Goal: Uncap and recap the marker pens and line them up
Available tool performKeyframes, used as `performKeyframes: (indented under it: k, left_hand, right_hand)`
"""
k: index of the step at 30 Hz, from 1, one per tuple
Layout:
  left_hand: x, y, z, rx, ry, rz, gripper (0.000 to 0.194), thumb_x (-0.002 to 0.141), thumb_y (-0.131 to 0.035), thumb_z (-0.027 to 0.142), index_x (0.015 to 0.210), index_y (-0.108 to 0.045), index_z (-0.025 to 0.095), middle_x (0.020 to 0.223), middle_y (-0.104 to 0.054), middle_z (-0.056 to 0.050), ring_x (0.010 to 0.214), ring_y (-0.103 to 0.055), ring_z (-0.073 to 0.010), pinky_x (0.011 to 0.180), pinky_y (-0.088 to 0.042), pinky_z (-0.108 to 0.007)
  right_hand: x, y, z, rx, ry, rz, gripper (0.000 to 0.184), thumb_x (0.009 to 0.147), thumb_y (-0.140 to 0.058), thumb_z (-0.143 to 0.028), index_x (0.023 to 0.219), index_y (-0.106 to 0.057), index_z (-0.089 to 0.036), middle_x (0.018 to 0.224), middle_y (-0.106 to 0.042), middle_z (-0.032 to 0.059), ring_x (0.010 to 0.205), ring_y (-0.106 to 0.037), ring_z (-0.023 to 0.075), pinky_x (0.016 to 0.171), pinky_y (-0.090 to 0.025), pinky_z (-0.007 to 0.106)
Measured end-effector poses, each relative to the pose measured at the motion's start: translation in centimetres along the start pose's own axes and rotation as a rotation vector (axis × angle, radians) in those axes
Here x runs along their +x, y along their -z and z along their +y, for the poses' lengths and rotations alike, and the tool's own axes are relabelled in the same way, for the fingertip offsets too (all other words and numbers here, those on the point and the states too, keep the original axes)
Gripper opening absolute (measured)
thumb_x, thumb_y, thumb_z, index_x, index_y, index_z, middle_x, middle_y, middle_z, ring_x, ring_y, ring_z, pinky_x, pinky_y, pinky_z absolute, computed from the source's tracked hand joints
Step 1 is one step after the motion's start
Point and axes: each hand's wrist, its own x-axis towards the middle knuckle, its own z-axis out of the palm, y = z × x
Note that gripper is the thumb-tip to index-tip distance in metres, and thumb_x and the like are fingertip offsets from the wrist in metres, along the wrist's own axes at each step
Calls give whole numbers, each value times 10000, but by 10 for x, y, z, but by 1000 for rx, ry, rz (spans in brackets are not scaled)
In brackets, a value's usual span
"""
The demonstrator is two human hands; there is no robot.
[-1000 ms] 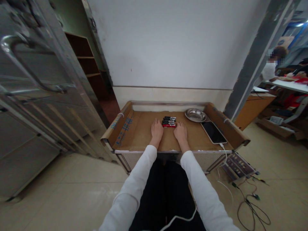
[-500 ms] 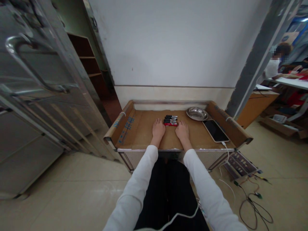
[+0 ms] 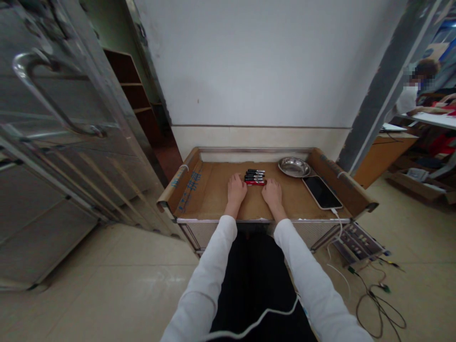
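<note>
My left hand (image 3: 236, 188) lies flat, palm down, on the cardboard-lined tray table (image 3: 213, 194), its fingers stretched out, just left of a small row of markers (image 3: 255, 176). My right hand (image 3: 272, 193) rests flat in the same way just right of the markers. The markers are several black ones with a red one nearest me, lying side by side. Neither hand holds anything.
A shallow metal dish (image 3: 294, 166) sits at the back right of the table. A phone (image 3: 322, 192) with a white cable lies beside it. A metal door (image 3: 53, 128) stands at the left. Cables and a power strip (image 3: 358, 242) lie on the floor. A person (image 3: 409, 95) sits far right.
Both hands stay flat beside the markers. The view has drifted slightly, so the table sits a little further right and higher in the picture.
</note>
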Motion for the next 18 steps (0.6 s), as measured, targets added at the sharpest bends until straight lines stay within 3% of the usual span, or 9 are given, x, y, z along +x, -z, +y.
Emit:
performKeyframes:
  k: [4, 8, 18]
  left_hand:
    - [-3, 4, 6, -18, -113, -29, 177, 835, -441, 105, 992, -507, 151, 1026, -576, -110, 1016, -538, -218, 910, -430, -359]
    - [-5, 2, 8, 49, -231, -148, 146, 840, -460, 127, 972, -510, 162, 1010, -570, -96, 982, -536, -215, 906, -423, -359]
    - [0, -5, 2, 18, -226, -167, 111, 865, -491, 153, 951, -561, 152, 1001, -576, -91, 968, -538, -206, 898, -424, -346]
  right_hand:
    - [-1, 8, -6, 4, 50, 47, 278, 829, -378, -102, 1041, -558, -107, 1071, -566, 179, 992, -501, 260, 865, -370, 375]
    - [-2, 12, -9, 16, 146, -36, 199, 831, -408, -141, 965, -555, -141, 1070, -529, 156, 986, -466, 263, 864, -357, 389]
    - [-1, 6, -6, 24, 150, -67, 181, 833, -426, -163, 971, -542, -148, 1035, -557, 126, 969, -461, 245, 852, -351, 354]
